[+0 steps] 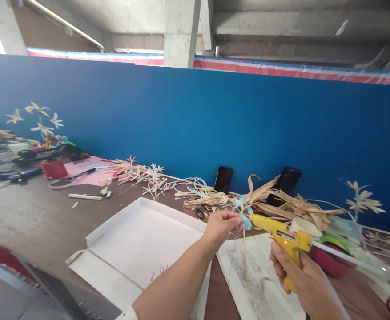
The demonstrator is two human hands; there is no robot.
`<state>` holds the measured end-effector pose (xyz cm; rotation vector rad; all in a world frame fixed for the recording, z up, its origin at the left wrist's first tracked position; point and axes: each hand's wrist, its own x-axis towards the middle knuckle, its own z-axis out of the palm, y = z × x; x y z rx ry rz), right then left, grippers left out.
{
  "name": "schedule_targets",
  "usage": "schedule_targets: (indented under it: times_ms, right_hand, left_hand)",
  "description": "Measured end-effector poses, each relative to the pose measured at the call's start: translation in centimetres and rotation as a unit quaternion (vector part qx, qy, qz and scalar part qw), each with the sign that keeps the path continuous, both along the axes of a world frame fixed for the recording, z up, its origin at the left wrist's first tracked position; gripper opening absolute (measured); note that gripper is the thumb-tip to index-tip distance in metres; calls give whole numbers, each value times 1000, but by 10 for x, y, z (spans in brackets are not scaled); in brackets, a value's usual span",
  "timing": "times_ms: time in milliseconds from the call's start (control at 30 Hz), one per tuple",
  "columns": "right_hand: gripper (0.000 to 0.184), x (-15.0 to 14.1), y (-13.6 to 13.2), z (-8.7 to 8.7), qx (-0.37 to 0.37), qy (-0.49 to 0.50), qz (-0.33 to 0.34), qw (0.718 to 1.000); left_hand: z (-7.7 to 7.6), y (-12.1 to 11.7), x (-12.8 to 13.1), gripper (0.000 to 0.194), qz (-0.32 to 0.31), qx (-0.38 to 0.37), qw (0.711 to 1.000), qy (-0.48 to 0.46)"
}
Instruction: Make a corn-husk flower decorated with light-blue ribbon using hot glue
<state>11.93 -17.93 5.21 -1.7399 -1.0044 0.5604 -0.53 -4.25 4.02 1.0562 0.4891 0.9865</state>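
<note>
My right hand (298, 271) is wrapped round the handle of a yellow hot glue gun (281, 231). A white glue stick (344, 253) juts from the gun's back end, and a small orange light shows on its side. The gun's nozzle points left, close to the fingertips of my left hand (223, 226). Those fingers are pinched on a thin straw-coloured stem (245, 258), which hangs down over a printed page (255, 293). A light blue piece (246, 222) shows beside the fingertips; whether it is joined to the stem I cannot tell.
An open white box lid (138, 235) lies left of the page. Dried husks (298, 206), scissors (203, 210) and a phone (223, 179) line the blue partition (181, 120). Pink tape (333, 260) sits right of the gun. Husk flowers (363, 200) stand at the right.
</note>
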Motion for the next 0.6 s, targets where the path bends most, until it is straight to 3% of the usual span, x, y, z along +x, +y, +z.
schedule_targets:
  times_ms: [600]
  right_hand:
    - [40,-5,0,5,13,8,-5,1000]
  left_hand:
    - [-3,1,1,30,-5,12,1000,-12]
